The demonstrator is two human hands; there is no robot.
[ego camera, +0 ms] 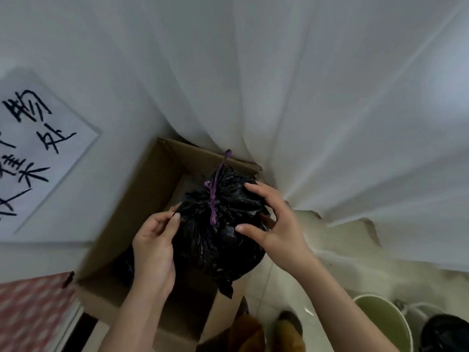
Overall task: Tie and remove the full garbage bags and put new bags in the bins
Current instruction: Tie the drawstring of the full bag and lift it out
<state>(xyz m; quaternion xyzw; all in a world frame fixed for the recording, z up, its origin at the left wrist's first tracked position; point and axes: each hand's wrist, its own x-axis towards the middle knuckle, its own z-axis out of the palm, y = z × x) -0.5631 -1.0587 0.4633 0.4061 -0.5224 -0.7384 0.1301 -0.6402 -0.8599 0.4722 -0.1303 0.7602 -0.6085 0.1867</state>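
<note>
At the far left a paper sign (38,146) with handwritten characters is seen on the wall, and below it a red patterned surface (33,306). Next comes an open cardboard box (142,196) on the floor against the wall, with something dark, perhaps another bag, low inside it.

The left hand (154,247) is pressed against the left flank of the black bag (218,240), its fingertips curled as if a fold of plastic is pinched near the neck, though this cannot be told for sure. The bag is full, is closed with a purple tie (214,196), and is held over the box. The right hand (266,222) is spread wide over the bag's upper right side, fingers and thumb apart and bent round the bulge.

The step in hand is judged to be the setting of the tied bag into the box. It is best done with the weight carried from both sides and the bag lowered upright, so that the knot is kept on top and is not strained. The thin plastic should not be dragged over the box's flaps, where it could be torn.

Further right a white curtain (330,110) hangs to the tiled floor (286,288). At the lower right a green bin (380,323) is seen, apparently unlined, and beside it another bin (446,334) with dark plastic in it; fresh bags are judged to be needed there.
</note>
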